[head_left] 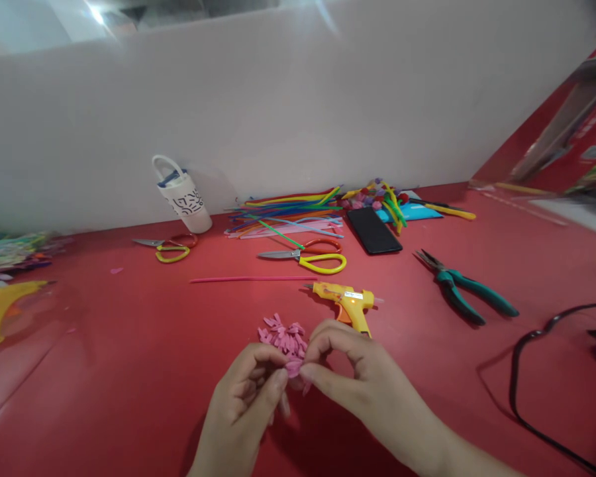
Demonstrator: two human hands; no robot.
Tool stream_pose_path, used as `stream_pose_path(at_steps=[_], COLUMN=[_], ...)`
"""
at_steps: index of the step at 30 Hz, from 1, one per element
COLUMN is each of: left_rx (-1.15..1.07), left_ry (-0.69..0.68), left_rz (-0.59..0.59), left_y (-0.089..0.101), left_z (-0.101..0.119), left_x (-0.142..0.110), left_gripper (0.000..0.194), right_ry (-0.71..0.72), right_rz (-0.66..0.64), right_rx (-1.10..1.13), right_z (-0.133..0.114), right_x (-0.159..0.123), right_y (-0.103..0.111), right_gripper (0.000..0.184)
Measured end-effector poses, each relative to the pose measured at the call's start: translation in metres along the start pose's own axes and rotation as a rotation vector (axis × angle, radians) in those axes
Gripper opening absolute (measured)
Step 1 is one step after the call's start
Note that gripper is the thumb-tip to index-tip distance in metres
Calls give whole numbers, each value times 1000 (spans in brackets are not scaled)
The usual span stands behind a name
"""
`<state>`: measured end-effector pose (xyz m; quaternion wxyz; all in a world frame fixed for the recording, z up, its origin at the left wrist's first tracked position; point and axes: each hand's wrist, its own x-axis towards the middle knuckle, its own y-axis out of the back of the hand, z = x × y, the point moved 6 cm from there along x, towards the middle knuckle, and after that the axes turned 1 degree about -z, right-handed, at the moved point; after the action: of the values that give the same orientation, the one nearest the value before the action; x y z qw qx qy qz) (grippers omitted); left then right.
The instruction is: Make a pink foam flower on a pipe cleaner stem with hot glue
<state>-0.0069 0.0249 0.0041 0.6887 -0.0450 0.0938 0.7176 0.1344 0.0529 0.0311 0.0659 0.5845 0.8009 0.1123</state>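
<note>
Between my two hands is a small pink petal-like piece point(293, 368), pinched from both sides. My left hand point(251, 391) has its thumb and forefinger closed on the left side of it. On the right side, my right hand point(357, 377) holds it between thumb and forefinger. Just beyond my fingertips lies a pile of pink strips point(282, 336), partly hidden by the hands. A yellow glue gun point(347, 299) rests on the red table beyond my right hand, its tip toward the left. The exact shape of the held piece is hard to make out.
Beyond lie a pink pipe cleaner point(253, 279), scissors point(305, 256), a second pair of scissors point(166, 247), a phone point(374, 231), colourful pipe cleaners point(283, 215) and a white cup point(186, 202). Green-handled pliers point(464, 288) and a black cable point(515, 371) are right; another glue gun point(2, 308) is left.
</note>
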Motion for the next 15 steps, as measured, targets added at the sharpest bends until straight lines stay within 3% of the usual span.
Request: stream_pose_path(at_steps=[9,15], left_rx=[-32,-18], left_ry=[-61,-101], left_rz=[-3,-2], left_y=[-1,-1], left_z=[6,7], left_x=[0,-2], left_gripper=[5,4], right_ry=[236,281], right_rz=[109,131], right_rx=[-190,-223], right_z=[-8,-9], right_x=[-4,-7], right_y=[0,1], right_gripper=[18,19])
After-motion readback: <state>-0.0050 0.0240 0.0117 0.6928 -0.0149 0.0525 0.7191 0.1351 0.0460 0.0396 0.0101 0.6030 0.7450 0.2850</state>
